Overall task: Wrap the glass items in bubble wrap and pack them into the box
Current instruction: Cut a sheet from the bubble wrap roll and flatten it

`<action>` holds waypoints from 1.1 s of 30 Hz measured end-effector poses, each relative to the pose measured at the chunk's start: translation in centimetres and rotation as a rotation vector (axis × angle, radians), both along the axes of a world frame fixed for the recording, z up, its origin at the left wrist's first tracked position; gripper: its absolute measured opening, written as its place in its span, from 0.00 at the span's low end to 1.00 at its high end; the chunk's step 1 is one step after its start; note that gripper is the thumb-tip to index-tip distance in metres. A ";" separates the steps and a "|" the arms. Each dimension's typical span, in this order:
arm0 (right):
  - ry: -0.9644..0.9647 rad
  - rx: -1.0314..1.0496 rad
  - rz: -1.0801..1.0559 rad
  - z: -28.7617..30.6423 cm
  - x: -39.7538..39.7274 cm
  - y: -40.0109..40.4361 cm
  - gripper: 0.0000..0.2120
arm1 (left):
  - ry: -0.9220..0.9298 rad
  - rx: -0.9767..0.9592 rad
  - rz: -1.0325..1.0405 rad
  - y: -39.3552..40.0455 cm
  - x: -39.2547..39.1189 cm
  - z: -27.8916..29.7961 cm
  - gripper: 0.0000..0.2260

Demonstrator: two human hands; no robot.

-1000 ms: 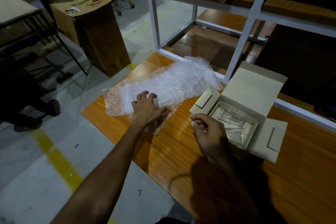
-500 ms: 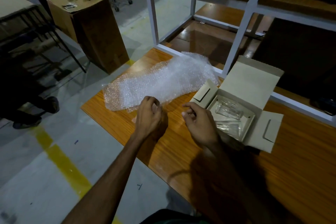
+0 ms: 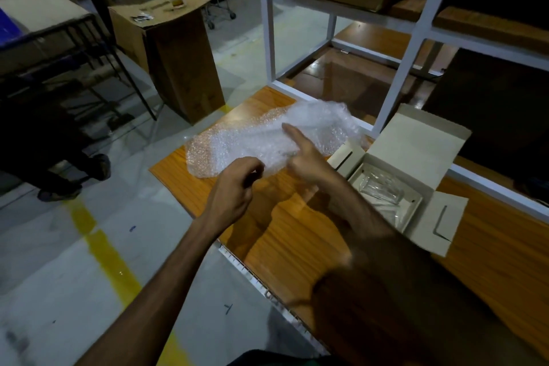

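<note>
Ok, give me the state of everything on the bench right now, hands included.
bubble wrap: spread out on the bench, crumpled, nothing wrapped in it
box: open, flaps out
glass items: lying in the box, unwrapped
left hand: loosely curled, empty
right hand: forefinger extended over the wrap, holding nothing

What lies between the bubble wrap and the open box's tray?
The right hand and the box's left flap, in the head view.

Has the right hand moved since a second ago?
Yes. The right hand has left the near-left corner of the open box and gone up and left onto the bubble wrap, forefinger extended.
</note>
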State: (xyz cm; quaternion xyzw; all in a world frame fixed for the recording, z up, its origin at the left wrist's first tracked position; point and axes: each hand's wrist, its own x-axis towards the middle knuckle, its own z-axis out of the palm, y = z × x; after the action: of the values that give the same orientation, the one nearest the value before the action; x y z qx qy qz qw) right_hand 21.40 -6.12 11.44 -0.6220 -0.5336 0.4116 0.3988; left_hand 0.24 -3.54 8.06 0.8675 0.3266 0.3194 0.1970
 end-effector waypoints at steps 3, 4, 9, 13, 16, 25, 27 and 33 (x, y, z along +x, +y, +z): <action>0.121 -0.018 -0.121 1.0 0.7 0.9 0.40 | 0.063 0.077 0.039 0.3 -1.8 0.4 0.14; 0.139 -0.010 -0.160 1.1 1.0 1.0 0.40 | 0.082 0.100 0.052 0.6 -2.4 0.5 0.12; 0.196 0.096 -0.283 2.0 1.6 -0.2 0.40 | 0.162 0.240 0.097 1.6 -4.7 1.2 0.07; 0.219 0.179 -0.352 1.9 1.5 -2.6 0.42 | 0.192 0.382 0.190 2.5 -5.8 1.5 0.05; 0.099 0.246 -0.381 2.0 1.1 -5.8 0.43 | 0.185 0.442 0.269 3.1 -5.8 2.2 0.05; -0.416 0.162 -0.644 2.6 -2.3 -17.5 0.46 | 0.026 0.394 0.144 2.5 -4.5 1.8 0.08; -0.576 0.107 -0.722 1.6 -3.0 -20.0 0.47 | 0.031 0.348 0.081 2.1 -4.0 0.7 0.09; -0.826 0.080 -0.798 -4.0 -3.6 -27.5 0.47 | 0.077 0.305 -0.011 -0.8 -2.7 -2.4 0.11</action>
State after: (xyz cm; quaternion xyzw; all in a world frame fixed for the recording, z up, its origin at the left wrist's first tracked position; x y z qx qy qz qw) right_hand 17.83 -33.65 7.43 -0.8687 -0.3840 -0.0684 0.3052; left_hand -2.42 -4.32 5.69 0.9007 0.2770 0.3307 0.0517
